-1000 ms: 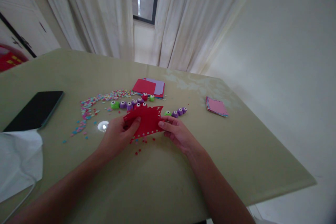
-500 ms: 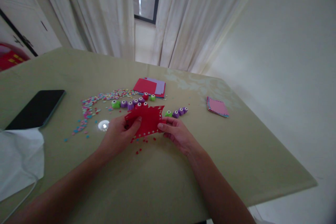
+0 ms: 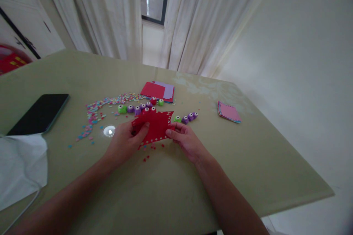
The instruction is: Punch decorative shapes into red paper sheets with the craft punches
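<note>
A red paper card with small punched holes along its lower and right edges is held up over the table. My left hand is closed on its left side, thumb across the front. My right hand pinches the lower right edge, where a small red part shows by the fingertips; I cannot tell if it is a separate tool. Just behind the card sit small red craft punches with eye-like white tops. Purple and green punches line up to the left, and more purple punches to the right.
Tiny red cut-outs lie below the card. Confetti pieces trail across the left. Stacked red and lilac paper lies behind, pink cards at right. A phone and white cloth-like sheet are at left.
</note>
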